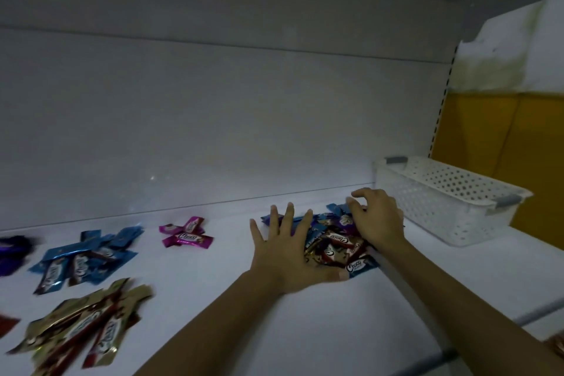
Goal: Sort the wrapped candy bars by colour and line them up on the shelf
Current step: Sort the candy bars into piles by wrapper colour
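- Pressing flat on the left side of the unsorted heap: left hand (283, 250), fingers straight and spread, palm down. Judged to be pinning the heap so it does not slide while the other hand works.
- Right hand (378, 223): fingers curled, claw-like, over the far right of the heap. Cannot tell whether it pinches a wrapper or only rakes.
- Mixed heap of foil-wrapped candy bars (335, 246): blue, red, gold and purple overlapping, lying between the two hands on the white shelf board (305, 330). One heap; bars too tangled to count.
- White perforated plastic basket with grey handles (427, 210): one, just right of the heap. Nothing visible inside.
- Sorted groups, well apart to the left, five in all, loosely piled and not yet lined up:
  - pink bars (186, 233): about four.
  - blue bars (88, 256): several, overlapping.
  - gold bars (82, 323): several, blurred.
  - purple bars (12, 253): cut by the frame edge.
  - red bar (7, 322): a corner only.
- Judgement: sorting about midway; lining up remains.
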Motion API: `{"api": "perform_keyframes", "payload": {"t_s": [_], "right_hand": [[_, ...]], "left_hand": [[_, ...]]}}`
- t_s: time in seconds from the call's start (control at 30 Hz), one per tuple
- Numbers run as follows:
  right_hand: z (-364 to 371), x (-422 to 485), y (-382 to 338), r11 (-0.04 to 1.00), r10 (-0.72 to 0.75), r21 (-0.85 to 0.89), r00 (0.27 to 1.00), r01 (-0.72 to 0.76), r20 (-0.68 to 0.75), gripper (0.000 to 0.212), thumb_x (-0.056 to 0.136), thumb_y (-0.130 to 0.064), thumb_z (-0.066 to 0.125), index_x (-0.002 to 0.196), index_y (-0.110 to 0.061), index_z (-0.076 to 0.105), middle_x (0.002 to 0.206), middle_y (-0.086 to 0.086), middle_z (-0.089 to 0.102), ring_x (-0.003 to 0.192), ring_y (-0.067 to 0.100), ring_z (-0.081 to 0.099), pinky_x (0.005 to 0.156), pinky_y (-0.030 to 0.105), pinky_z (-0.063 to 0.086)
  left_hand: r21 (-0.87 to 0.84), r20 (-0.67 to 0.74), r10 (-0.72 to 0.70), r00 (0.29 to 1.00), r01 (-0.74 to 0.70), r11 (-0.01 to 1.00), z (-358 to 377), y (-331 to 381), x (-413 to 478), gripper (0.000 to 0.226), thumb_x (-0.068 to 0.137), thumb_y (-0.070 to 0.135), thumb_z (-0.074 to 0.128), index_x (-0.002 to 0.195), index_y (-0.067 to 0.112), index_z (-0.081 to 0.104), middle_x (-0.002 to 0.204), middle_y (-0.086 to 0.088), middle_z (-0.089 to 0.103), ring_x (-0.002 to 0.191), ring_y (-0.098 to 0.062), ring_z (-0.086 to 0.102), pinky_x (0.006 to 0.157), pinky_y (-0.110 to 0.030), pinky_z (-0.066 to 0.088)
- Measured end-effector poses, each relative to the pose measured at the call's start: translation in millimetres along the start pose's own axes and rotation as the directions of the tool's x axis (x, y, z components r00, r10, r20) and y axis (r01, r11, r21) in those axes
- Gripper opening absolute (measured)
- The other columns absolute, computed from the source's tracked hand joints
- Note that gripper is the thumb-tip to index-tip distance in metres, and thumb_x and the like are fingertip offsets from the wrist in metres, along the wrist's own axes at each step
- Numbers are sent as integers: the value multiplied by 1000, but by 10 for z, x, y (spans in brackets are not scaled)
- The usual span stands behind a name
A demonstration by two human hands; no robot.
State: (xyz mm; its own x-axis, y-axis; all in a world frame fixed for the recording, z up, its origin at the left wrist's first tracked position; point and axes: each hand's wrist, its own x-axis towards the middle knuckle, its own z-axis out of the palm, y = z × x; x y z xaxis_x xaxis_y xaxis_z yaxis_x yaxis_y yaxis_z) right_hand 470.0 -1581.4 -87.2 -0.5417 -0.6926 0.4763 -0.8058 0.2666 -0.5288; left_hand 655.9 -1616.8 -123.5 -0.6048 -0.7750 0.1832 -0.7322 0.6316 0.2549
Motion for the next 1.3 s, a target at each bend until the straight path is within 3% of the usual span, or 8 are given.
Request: {"api": "perform_keyframes", "payload": {"t_s": [0.13,0.27,0.5,0.7,0.87,1.07,1.2,1.3], "right_hand": [[84,292,108,983,79,-176,984,-51,157,53,94,-57,38,131,-23,54,136,12,51,123,33,45,102,42,34],[205,417,180,966,246,-152,920,-209,305,70,90,-70,20,144,-29,38,148,10,39,132,36,37,110,47,26],[241,230,-6,992,97,-110,893,-54,440,51,89,-67,36,111,-32,66,118,1,64,111,28,54,101,45,35],[145,166,-89,987,-24,-136,905,90,426,37,95,-51,36,110,-34,66,118,-4,63,110,21,53,96,44,24],[168,189,-62,995,-6,-95,947,38,320,45,100,-45,28,111,-25,67,122,1,62,111,23,53,99,44,23],[177,181,-30,995,33,83,975,-53,222,58,99,-54,26,97,-15,69,102,4,68,98,25,58,99,41,36],[166,204,11,950,32,302,989,-75,145,57,100,-48,30,98,-4,66,95,11,68,91,25,61,86,37,46],[199,200,27,936,7,350,997,-35,80,53,100,-44,33,96,-4,68,94,6,68,89,22,60,80,32,44]], "left_hand": [[-34,-40,-36,999,35,999,32,-7,153,128,42,105,23,149,42,-10,159,2,-21,143,-26,-25,107,-59,-20],[-65,7,-77,997,77,995,47,-42,203,129,38,105,22,150,43,3,160,2,-16,147,-26,-10,115,-55,-3],[-69,-35,56,998,-59,996,16,-17,135,128,41,102,32,149,43,1,162,2,2,148,-21,6,116,-47,14],[12,-113,201,973,-201,979,-17,7,123,107,55,93,47,147,47,17,150,14,32,133,-17,30,105,-37,28],[151,-241,274,931,-243,958,-45,84,161,55,85,64,47,135,42,45,130,12,54,109,-18,47,83,-26,41],[454,-80,504,860,-419,787,-374,114,423,39,100,46,33,134,29,41,114,-1,59,91,-21,60,63,-28,38],[385,-133,458,879,-380,841,-512,64,485,34,100,44,33,129,32,46,104,3,62,83,-19,60,63,-27,41],[207,-225,360,905,-317,926,-620,-10,460,24,99,40,40,117,32,55,93,4,66,79,-20,59,62,-28,43]]}}
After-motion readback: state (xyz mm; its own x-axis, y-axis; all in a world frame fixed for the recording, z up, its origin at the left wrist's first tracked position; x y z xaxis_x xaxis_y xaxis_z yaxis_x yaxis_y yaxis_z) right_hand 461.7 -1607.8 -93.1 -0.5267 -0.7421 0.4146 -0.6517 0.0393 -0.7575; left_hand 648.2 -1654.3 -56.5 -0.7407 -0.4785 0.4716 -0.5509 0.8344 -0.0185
